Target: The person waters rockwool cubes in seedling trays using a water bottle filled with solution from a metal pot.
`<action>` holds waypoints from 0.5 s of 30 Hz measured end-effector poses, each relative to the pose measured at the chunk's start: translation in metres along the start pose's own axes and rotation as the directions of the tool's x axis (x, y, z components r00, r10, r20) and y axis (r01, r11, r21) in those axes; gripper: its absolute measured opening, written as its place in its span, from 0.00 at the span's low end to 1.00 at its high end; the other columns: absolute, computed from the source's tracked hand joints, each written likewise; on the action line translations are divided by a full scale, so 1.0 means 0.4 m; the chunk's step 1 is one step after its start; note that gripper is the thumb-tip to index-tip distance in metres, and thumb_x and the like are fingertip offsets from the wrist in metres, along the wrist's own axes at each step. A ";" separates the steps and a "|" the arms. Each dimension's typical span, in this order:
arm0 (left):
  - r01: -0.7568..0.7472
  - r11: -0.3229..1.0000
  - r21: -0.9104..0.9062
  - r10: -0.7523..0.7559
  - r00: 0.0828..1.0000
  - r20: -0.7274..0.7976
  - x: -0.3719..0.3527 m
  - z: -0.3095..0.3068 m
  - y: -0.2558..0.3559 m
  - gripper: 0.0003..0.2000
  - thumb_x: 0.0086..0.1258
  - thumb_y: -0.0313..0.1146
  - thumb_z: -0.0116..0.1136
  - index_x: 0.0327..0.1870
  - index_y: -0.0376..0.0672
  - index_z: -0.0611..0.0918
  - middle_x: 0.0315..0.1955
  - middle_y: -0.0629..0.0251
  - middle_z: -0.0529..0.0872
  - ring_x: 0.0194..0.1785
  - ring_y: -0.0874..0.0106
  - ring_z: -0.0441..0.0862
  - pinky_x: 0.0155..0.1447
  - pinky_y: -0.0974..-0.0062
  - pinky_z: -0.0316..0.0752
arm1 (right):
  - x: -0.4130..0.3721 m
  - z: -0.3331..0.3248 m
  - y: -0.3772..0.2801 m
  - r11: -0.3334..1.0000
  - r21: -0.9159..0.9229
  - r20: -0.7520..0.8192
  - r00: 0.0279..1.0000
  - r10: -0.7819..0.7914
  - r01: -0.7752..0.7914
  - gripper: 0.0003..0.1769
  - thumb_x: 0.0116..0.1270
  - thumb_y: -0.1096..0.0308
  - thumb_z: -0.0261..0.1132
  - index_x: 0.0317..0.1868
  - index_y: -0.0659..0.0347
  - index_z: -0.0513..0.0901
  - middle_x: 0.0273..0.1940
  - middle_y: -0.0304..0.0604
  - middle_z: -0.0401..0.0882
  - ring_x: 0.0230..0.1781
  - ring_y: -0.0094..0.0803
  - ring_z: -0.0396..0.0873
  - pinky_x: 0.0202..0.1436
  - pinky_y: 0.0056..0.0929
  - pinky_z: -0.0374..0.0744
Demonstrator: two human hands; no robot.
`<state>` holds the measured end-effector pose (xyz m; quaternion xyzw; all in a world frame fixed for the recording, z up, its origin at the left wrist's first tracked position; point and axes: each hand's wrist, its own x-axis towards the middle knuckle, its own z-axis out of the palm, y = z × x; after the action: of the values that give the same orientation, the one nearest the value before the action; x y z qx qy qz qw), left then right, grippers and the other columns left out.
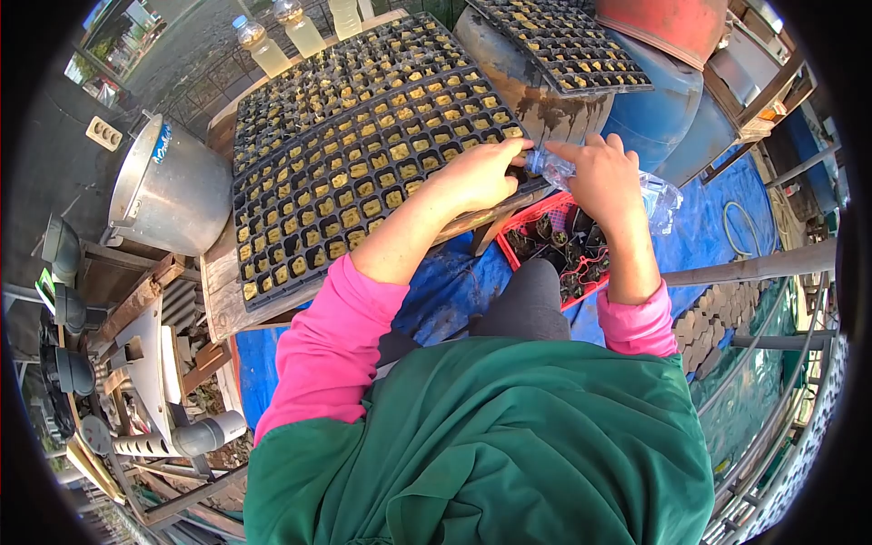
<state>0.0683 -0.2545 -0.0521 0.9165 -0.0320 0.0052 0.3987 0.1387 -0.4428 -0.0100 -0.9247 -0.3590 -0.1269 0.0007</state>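
My right hand [604,177] is wrapped around a clear plastic bottle [661,202], which lies tilted on its side with its neck toward the left. The index finger points along the neck. My left hand [481,174] is at the right edge of the near black seedling tray [313,257], close to the bottle's mouth. Its fingers are pinched together, and what they hold, if anything, is hidden. Small yellowish plugs fill the tray's cells. A second seedling tray [300,94] lies behind it on the wooden table [222,313].
Liquid-filled bottles [263,50] stand at the table's back edge. A large metal pot [173,191] is on the left. Another seedling tray [572,45] rests on barrels [649,104]. Below my right arm, a red crate [595,289] with plants sits on a blue tarp [718,218].
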 end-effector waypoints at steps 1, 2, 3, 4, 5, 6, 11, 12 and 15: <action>0.005 1.000 -0.004 -0.005 1.000 -0.001 -0.001 -0.001 0.001 0.31 0.63 0.25 0.58 0.71 0.43 0.69 0.60 0.54 0.82 0.64 0.57 0.79 0.67 0.65 0.73 | 0.002 0.000 -0.003 1.000 -0.005 0.000 1.000 -0.006 0.006 0.24 0.63 0.71 0.60 0.55 0.32 0.87 0.46 0.42 0.83 0.52 0.44 0.78 0.50 0.46 0.75; 0.005 1.000 -0.004 -0.005 1.000 -0.001 0.000 0.000 -0.003 0.31 0.63 0.25 0.58 0.71 0.43 0.69 0.60 0.54 0.82 0.64 0.57 0.79 0.67 0.65 0.73 | 0.002 0.001 -0.004 1.000 -0.009 0.000 1.000 -0.013 0.013 0.25 0.63 0.71 0.59 0.55 0.32 0.87 0.46 0.42 0.83 0.51 0.43 0.78 0.50 0.46 0.75; -0.009 1.000 -0.009 0.009 1.000 -0.005 0.001 0.002 -0.007 0.31 0.63 0.25 0.57 0.71 0.42 0.69 0.60 0.54 0.82 0.64 0.58 0.79 0.67 0.65 0.72 | 0.004 0.003 -0.004 1.000 -0.009 0.001 1.000 -0.014 0.014 0.25 0.63 0.71 0.59 0.55 0.32 0.87 0.46 0.42 0.83 0.51 0.43 0.78 0.50 0.46 0.75; -0.023 1.000 -0.014 0.023 1.000 -0.009 0.001 0.003 -0.010 0.31 0.63 0.24 0.57 0.71 0.41 0.69 0.60 0.53 0.82 0.65 0.58 0.78 0.67 0.65 0.72 | 0.006 0.007 -0.003 1.000 -0.019 -0.010 1.000 -0.017 0.016 0.25 0.64 0.71 0.58 0.55 0.32 0.87 0.46 0.42 0.83 0.51 0.43 0.78 0.50 0.46 0.75; -0.023 1.000 -0.014 0.023 1.000 -0.010 0.002 0.005 -0.013 0.31 0.63 0.24 0.57 0.71 0.41 0.69 0.60 0.53 0.82 0.65 0.58 0.78 0.67 0.65 0.72 | 0.006 0.009 -0.002 0.999 -0.028 -0.020 1.000 -0.019 0.018 0.25 0.64 0.71 0.58 0.55 0.31 0.87 0.45 0.42 0.83 0.51 0.43 0.78 0.49 0.46 0.75; -0.020 1.000 -0.012 0.019 1.000 -0.007 0.000 0.005 -0.011 0.31 0.63 0.24 0.57 0.71 0.41 0.69 0.60 0.53 0.82 0.65 0.58 0.78 0.67 0.66 0.72 | 0.006 0.009 0.000 0.999 -0.029 -0.021 1.000 -0.019 0.019 0.25 0.64 0.71 0.58 0.55 0.31 0.87 0.45 0.42 0.83 0.51 0.43 0.78 0.49 0.46 0.75; -0.008 0.999 -0.033 0.008 1.000 0.000 -0.002 0.002 -0.006 0.31 0.63 0.24 0.57 0.71 0.40 0.69 0.60 0.53 0.82 0.65 0.58 0.78 0.67 0.66 0.72 | 0.008 0.010 0.004 0.998 -0.050 -0.026 0.999 -0.026 0.025 0.24 0.64 0.71 0.57 0.54 0.32 0.87 0.45 0.42 0.83 0.50 0.43 0.78 0.49 0.45 0.75; -0.004 0.999 -0.037 0.004 1.000 0.001 -0.002 0.002 -0.006 0.31 0.63 0.24 0.57 0.71 0.40 0.69 0.60 0.53 0.82 0.65 0.58 0.78 0.67 0.66 0.72 | 0.008 0.008 0.002 0.998 -0.052 -0.027 0.999 -0.027 0.026 0.24 0.64 0.71 0.57 0.54 0.32 0.87 0.45 0.42 0.83 0.50 0.43 0.78 0.49 0.45 0.75; 0.002 0.999 -0.038 -0.002 1.000 0.004 -0.005 0.001 -0.004 0.31 0.63 0.24 0.57 0.71 0.40 0.69 0.61 0.54 0.82 0.65 0.57 0.78 0.67 0.66 0.72 | 0.009 0.001 -0.005 0.999 -0.041 -0.016 0.999 -0.036 0.036 0.25 0.63 0.71 0.58 0.54 0.32 0.87 0.45 0.41 0.83 0.50 0.43 0.78 0.49 0.45 0.74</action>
<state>0.0665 -0.2535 -0.0535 0.9089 -0.0321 0.0025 0.4158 0.1399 -0.4391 -0.0096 -0.9168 -0.3729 -0.1419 -0.0172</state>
